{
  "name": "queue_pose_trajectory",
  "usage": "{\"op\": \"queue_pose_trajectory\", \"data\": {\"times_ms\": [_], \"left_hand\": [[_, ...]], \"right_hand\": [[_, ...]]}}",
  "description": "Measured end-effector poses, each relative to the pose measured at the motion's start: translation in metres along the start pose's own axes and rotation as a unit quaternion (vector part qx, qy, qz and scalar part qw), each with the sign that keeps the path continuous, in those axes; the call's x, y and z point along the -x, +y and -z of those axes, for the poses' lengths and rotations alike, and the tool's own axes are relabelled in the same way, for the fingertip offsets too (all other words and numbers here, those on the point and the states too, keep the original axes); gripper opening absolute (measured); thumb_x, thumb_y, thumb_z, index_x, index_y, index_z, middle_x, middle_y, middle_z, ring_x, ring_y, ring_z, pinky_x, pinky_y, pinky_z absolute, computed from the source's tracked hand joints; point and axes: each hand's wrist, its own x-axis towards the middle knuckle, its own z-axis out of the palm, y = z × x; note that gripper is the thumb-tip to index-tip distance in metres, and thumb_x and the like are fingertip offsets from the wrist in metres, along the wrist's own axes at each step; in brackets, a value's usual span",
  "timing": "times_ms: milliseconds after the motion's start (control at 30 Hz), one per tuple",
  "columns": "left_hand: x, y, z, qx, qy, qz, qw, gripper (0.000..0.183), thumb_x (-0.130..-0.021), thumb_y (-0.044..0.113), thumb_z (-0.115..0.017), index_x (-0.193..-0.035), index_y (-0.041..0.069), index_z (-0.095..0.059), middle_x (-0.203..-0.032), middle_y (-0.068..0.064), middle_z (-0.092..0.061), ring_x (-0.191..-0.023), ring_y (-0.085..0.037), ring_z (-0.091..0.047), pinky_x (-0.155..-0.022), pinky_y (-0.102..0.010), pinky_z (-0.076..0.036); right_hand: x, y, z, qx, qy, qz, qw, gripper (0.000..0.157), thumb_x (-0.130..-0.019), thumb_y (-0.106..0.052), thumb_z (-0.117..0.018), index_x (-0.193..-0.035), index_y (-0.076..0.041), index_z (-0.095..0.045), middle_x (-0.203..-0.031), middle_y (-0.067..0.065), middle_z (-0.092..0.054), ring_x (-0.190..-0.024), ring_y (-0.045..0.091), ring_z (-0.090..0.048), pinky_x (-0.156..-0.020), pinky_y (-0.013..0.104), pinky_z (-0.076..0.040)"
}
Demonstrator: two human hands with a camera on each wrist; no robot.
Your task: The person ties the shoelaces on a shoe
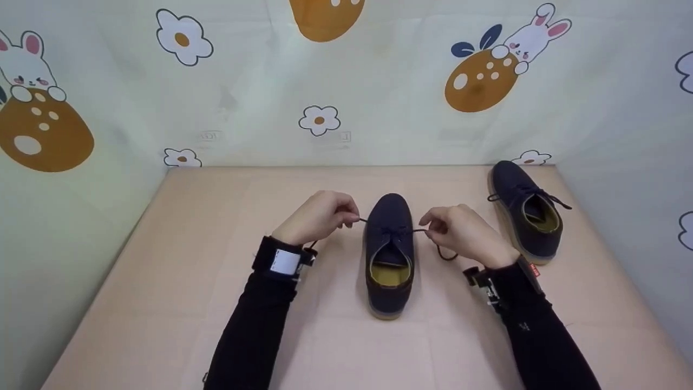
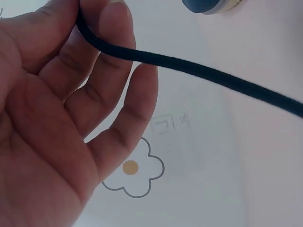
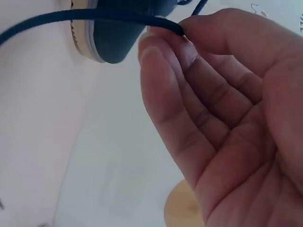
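Observation:
A dark navy shoe [image 1: 391, 216] stands upright on the table, toe pointing away, its yellow insole showing. To its left, my left hand [image 1: 319, 215] pinches one end of its shoelace [image 1: 363, 220] between thumb and fingers. My right hand [image 1: 466, 232] pinches the other side of the lace at the shoe's right. Both sides run outward from a crossing over the tongue. In the left wrist view the dark round lace [image 2: 203, 71] trails from the fingertips across the frame. The right wrist view shows the lace [image 3: 94, 14] caught between thumb and fingertips, with the shoe's toe [image 3: 116, 38] behind.
A matching shoe [image 1: 528, 216] with its lace tied in a bow stands at the back right, close beyond my right hand. The beige table [image 1: 216, 303] meets a patterned cloth wall [image 1: 254, 81] at the back and sides. Wrist cameras sit on both black sleeves.

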Motion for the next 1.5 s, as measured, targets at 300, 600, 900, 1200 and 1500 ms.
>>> {"op": "queue_pose_trajectory", "data": {"times_ms": [300, 600, 900, 1200, 1500], "left_hand": [[0.007, -0.007, 0.012, 0.014, -0.054, 0.015, 0.9983, 0.009, -0.094, 0.009, -0.067, -0.086, 0.008, -0.071, -0.075, -0.001, -0.068, -0.07, -0.017, -0.062, -0.064, -0.029, -0.047], [0.02, -0.014, 0.027, 0.023, -0.138, 0.025, 0.9899, 0.011, -0.091, 0.011, -0.071, -0.08, 0.008, -0.072, -0.072, 0.005, -0.067, -0.071, -0.016, -0.063, -0.068, -0.031, -0.047], [0.019, -0.016, 0.024, 0.025, -0.151, 0.032, 0.9877, 0.012, -0.09, 0.012, -0.072, -0.078, 0.011, -0.072, -0.071, 0.006, -0.067, -0.072, -0.017, -0.063, -0.066, -0.031, -0.041], [0.012, -0.023, 0.014, 0.007, -0.119, 0.03, 0.9924, 0.013, -0.091, 0.006, -0.069, -0.08, 0.011, -0.07, -0.075, 0.007, -0.066, -0.073, -0.012, -0.058, -0.069, -0.029, -0.045], [0.014, -0.017, 0.015, -0.026, -0.094, 0.049, 0.994, 0.01, -0.091, 0.017, -0.073, -0.083, 0.012, -0.073, -0.079, 0.009, -0.065, -0.076, -0.011, -0.053, -0.072, -0.031, -0.043]], "right_hand": [[0.009, 0.006, 0.015, 0.047, 0.008, 0.019, 0.999, 0.01, -0.09, -0.001, -0.07, -0.089, -0.01, -0.076, -0.087, 0.0, -0.071, -0.081, 0.017, -0.066, -0.074, 0.038, -0.052], [0.015, 0.024, 0.019, 0.048, -0.039, 0.005, 0.998, 0.012, -0.084, 0.006, -0.072, -0.082, -0.006, -0.073, -0.08, -0.002, -0.07, -0.077, 0.016, -0.064, -0.072, 0.037, -0.053], [0.016, 0.026, 0.025, 0.068, -0.007, -0.036, 0.997, 0.014, -0.086, 0.001, -0.073, -0.079, -0.01, -0.071, -0.08, -0.001, -0.069, -0.076, 0.019, -0.064, -0.073, 0.041, -0.052], [0.015, 0.027, 0.022, 0.066, -0.004, -0.048, 0.997, 0.012, -0.087, -0.001, -0.073, -0.081, -0.012, -0.071, -0.08, -0.002, -0.069, -0.074, 0.017, -0.063, -0.072, 0.039, -0.05], [0.018, 0.024, 0.026, 0.058, -0.029, -0.02, 0.998, 0.013, -0.086, 0.001, -0.068, -0.085, -0.012, -0.073, -0.076, -0.005, -0.065, -0.07, 0.012, -0.057, -0.065, 0.032, -0.048]]}}
